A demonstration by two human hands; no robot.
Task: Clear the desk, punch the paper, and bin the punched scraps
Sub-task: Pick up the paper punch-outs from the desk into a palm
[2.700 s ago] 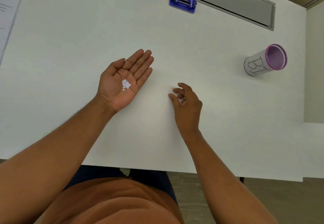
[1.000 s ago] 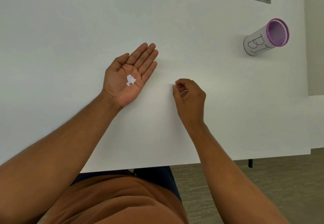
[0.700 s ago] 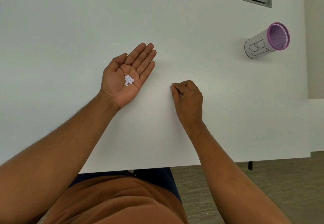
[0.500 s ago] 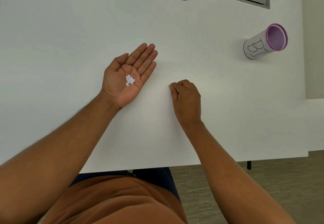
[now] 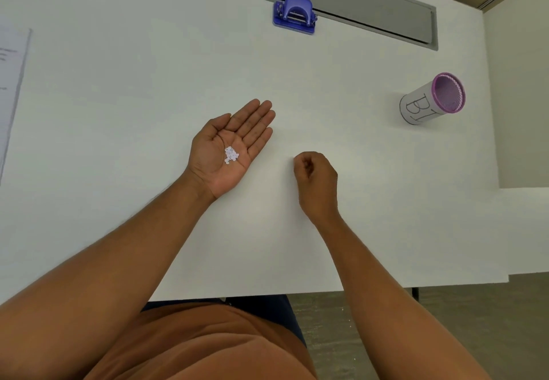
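now the left hand [image 5: 230, 147] lies flat on the white desk [image 5: 118, 112] with the palm up and the fingers spread wide. a small heap of white paper dots [image 5: 231, 154] sits in the middle of that palm. the right hand [image 5: 316, 179] rests on the desk just beside the left one, but not touching it. it is curled into a loose fist with the knuckles up, and the thumb and fingertips are pinched close together near the desk top. you cannot tell if it holds a dot, since the pinch is too small to see.

the blue punch [image 5: 294, 15] sits far back on the desk, touching the front edge of a grey slot [image 5: 371, 8] set in the desk top. the bin [image 5: 432, 98] is a white cup with a purple rim and black letters on its side. it stands well apart from both hands, off to the right near the desk edge. a sheet of paper [image 5: 10, 82] lies at the far left, partly out of view. both arms are bare, and an orange shirt [image 5: 193, 347] shows at the bottom.
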